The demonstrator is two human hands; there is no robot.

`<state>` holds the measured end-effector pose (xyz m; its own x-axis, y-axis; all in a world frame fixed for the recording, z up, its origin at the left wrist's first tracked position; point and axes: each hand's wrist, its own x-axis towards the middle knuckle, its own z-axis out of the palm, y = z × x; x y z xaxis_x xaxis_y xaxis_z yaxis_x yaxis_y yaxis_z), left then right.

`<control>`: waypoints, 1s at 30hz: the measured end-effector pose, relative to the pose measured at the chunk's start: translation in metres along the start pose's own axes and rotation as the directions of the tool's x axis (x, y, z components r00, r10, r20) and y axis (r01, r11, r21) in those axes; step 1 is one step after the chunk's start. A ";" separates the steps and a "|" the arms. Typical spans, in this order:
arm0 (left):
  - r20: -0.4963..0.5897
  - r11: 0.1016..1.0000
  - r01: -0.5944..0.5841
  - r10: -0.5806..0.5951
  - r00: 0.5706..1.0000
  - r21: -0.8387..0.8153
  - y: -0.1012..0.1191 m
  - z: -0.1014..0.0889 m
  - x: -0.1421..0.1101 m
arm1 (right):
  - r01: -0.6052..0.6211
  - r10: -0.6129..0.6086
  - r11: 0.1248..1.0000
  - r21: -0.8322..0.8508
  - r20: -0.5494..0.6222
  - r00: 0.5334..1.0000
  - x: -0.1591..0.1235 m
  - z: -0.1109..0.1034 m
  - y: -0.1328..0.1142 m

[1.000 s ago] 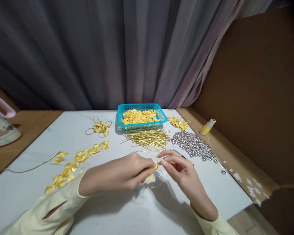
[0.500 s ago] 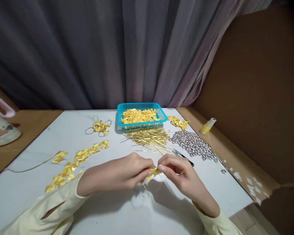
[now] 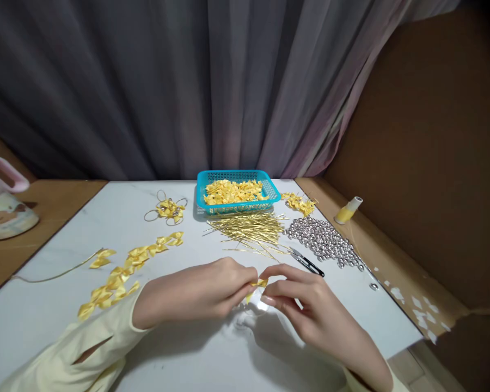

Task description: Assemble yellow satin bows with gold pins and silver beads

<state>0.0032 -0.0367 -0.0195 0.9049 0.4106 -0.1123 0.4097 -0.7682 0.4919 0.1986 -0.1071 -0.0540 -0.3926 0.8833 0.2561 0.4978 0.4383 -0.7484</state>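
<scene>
A small yellow ribbon bow (image 3: 262, 283) is pinched at its left end between the thumb and fingers of my left hand (image 3: 224, 287). Thin cord or wire loops hang below the bow, too faint to follow. My right hand (image 3: 306, 298) is at the bow's right side, its thumb and fingertips spread a little apart around that end. Whether a right fingertip touches the ribbon I cannot tell. To the left of my left forearm lies a row of loose yellow bows (image 3: 116, 277). Beyond my hands is a pile of gold twist ties (image 3: 249, 228).
A blue basket (image 3: 202, 190) of yellow bows stands at the back. Silver beads (image 3: 324, 239) and black-handled thread snips (image 3: 308, 262) lie on the right. Finished-looking bows with loops (image 3: 170, 209) sit at left. A thread spool (image 3: 348, 211) and a mug (image 3: 6, 212) stand at the sides.
My right hand has loosened from the bow; its thumb and fingers have spread and moved slightly to the right and down. My left hand still pinches the bow. The view has shifted slightly.
</scene>
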 end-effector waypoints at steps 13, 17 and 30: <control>-0.010 1.000 0.006 -0.006 1.000 -0.008 0.003 -0.001 0.000 | 0.196 -0.206 0.974 -0.116 -0.081 0.975 0.001 0.010 0.015; -0.005 0.999 0.033 -0.033 0.999 -0.023 0.001 0.001 0.001 | 0.228 -0.241 0.966 -0.120 -0.110 0.964 0.002 0.013 0.019; 0.120 0.905 0.259 -0.231 0.965 -0.339 0.004 -0.003 -0.001 | 0.240 -0.262 0.950 -0.200 -0.094 0.961 0.002 0.018 0.018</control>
<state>0.0039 -0.0390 -0.0150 0.7927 0.5154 -0.3256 0.5655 -0.4223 0.7084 0.1929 -0.1000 -0.0781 -0.4352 0.7492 0.4993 0.5336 0.6613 -0.5272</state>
